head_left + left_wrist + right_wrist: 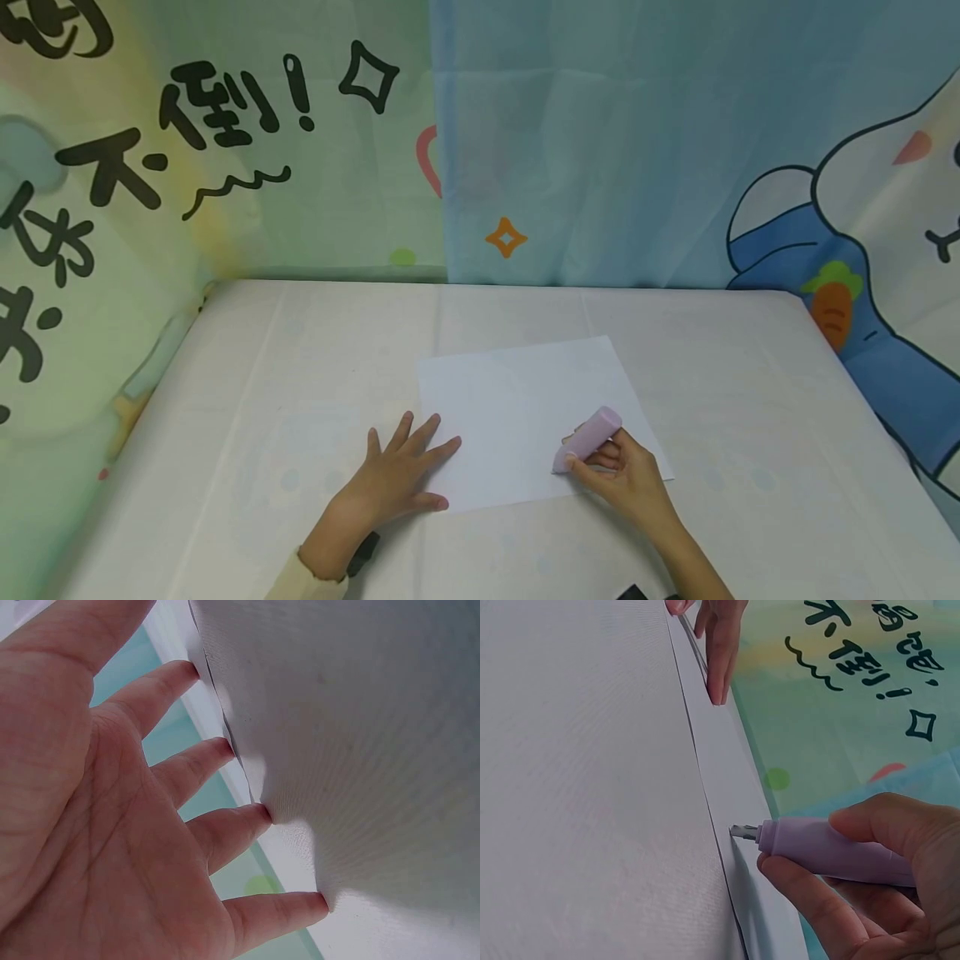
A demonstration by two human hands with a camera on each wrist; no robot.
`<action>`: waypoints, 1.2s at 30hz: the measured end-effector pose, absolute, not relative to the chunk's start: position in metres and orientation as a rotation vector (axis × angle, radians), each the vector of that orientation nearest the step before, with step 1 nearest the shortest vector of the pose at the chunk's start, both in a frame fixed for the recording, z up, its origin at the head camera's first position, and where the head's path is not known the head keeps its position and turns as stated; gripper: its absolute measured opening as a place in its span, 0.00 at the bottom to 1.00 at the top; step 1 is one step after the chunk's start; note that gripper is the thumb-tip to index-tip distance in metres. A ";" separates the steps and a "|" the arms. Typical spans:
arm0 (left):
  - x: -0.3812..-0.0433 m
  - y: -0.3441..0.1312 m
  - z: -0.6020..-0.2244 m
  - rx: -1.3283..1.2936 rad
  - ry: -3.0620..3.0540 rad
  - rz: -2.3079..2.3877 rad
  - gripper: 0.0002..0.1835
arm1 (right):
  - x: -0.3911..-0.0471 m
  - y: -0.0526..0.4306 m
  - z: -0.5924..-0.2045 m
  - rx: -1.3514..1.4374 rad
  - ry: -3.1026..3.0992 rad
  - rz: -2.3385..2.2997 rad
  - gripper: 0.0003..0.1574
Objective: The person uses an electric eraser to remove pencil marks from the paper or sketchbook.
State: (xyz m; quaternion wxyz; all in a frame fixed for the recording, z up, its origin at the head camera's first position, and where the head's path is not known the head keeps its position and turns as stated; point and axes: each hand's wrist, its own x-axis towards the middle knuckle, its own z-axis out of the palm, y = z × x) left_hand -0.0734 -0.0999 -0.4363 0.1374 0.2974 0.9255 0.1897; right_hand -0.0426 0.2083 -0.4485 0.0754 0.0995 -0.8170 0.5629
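Observation:
A white sheet of paper (517,417) lies slightly turned on the white-covered table. My left hand (393,479) rests with spread fingers at its left edge, some fingertips on the paper; in the left wrist view the fingertips (251,815) touch the surface. In my right hand (633,483), thumb and fingers grip a thick lilac pen-shaped tool (588,439) over the lower right of the sheet. The right wrist view shows the tool's short grey tip (744,832) at the paper, its exact kind unclear. No marks on the sheet can be made out.
White cloth (262,400) covers the table. Behind it hangs a printed curtain (585,167) with dark lettering at left and a cartoon figure (885,250) at right. A dark object (632,592) shows at the bottom edge by the right forearm.

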 end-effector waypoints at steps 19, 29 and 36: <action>-0.074 -0.100 -0.437 0.845 2.669 0.557 0.40 | -0.046 0.205 -0.446 0.209 -2.427 1.794 0.23; -0.073 -0.099 -0.436 0.838 2.664 0.555 0.41 | -0.059 0.211 -0.441 0.059 -2.479 2.025 0.28; -0.073 -0.099 -0.435 0.838 2.659 0.556 0.41 | -0.062 0.214 -0.445 0.008 -2.535 2.067 0.30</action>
